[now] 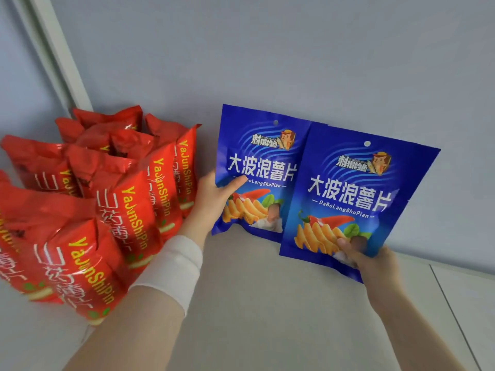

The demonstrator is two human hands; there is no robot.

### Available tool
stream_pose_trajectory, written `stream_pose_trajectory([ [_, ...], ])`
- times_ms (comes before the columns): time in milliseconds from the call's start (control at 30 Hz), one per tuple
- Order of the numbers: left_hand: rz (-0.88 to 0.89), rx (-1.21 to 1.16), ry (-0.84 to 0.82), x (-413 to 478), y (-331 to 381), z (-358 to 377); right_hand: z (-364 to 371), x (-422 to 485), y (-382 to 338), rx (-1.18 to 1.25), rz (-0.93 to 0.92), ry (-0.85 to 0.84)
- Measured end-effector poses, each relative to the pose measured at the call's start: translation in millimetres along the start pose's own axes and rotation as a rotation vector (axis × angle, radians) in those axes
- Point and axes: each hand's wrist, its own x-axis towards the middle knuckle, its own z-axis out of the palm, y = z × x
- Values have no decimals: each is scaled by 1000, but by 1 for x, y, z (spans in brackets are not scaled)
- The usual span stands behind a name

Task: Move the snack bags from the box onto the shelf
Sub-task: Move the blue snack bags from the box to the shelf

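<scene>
Head view: two blue snack bags stand upright over the far part of the pale shelf (254, 303), close to the grey-blue wall (294, 49). The left blue bag (254, 162) is held by the left hand (214, 202); its grip is clenched on the bag's left edge, thumb across the printed front and fingers hidden behind. The right blue bag (356, 188) overlaps the right edge of the first and sits nearer and slightly lower. The right hand (375, 266) grasps it at the bottom edge, thumb pressed on the front by the picture of crisps. Whether either bag's bottom rests on the shelf, I cannot tell. A white wristband (176, 263) wraps the left wrist. On the left of the shelf a crowd of red snack bags (128, 204) stands in rows, the nearest just beside the left forearm. A white upright frame (56, 57) runs up the far left corner.
</scene>
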Motion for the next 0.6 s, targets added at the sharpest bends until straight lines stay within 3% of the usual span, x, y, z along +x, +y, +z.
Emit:
stream_pose_trajectory([
  [233,-4,30,64,33,-23,-4,28,32,2,-2,-67,-9],
  [433,105,161,167,36,-28,0,40,38,5,-72,-169,-29],
  [600,129,134,262,29,-34,7,43,39,8,-39,-262,43],
])
